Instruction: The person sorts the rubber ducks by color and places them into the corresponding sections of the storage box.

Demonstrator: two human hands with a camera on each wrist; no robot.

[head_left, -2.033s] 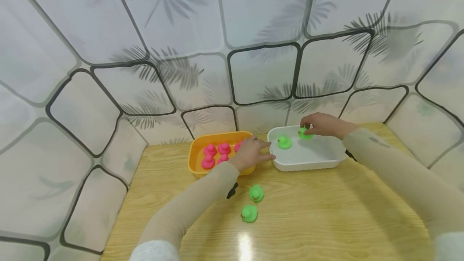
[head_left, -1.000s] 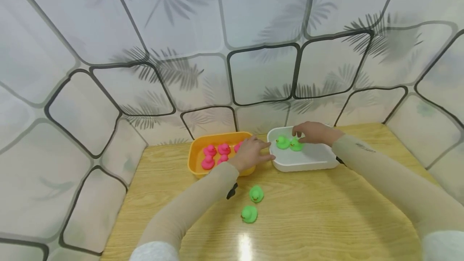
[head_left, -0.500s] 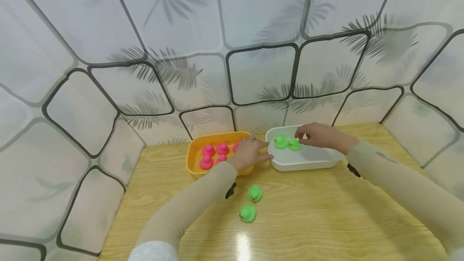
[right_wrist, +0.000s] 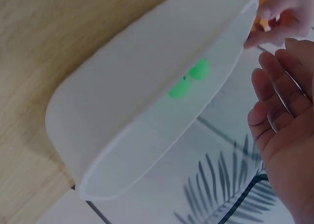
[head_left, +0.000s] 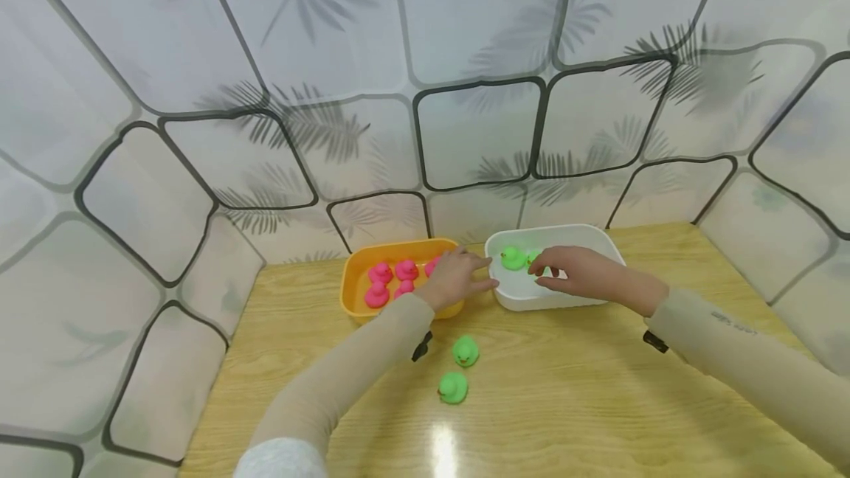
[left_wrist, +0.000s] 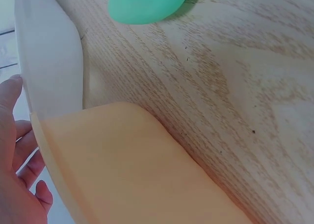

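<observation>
My left hand (head_left: 457, 278) reaches across the right end of an orange tray (head_left: 352, 307), its fingertips at the near left rim of a white tray (head_left: 558, 304). Its fingers are spread and hold nothing. Over the white tray hangs my right hand (head_left: 576, 271), fingers loosely bent with nothing between them, as the right wrist view (right_wrist: 289, 96) also shows. Inside the white tray, two green rubber ducks sit side by side at the left end: one green duck (head_left: 513, 258) in plain sight, the other (head_left: 533, 260) partly behind my right fingers.
Several pink rubber ducks (head_left: 406, 270) are in the orange tray, some hidden by my left hand. Two more green ducks (head_left: 465, 352) (head_left: 453, 388) stand on the wooden table (head_left: 571, 389) in front of the trays. A patterned cloth wall (head_left: 478, 139) rises behind.
My right hand set a green duck down beside the first in the white tray and let go, then moved slightly towards me. My left hand has stayed in place.
</observation>
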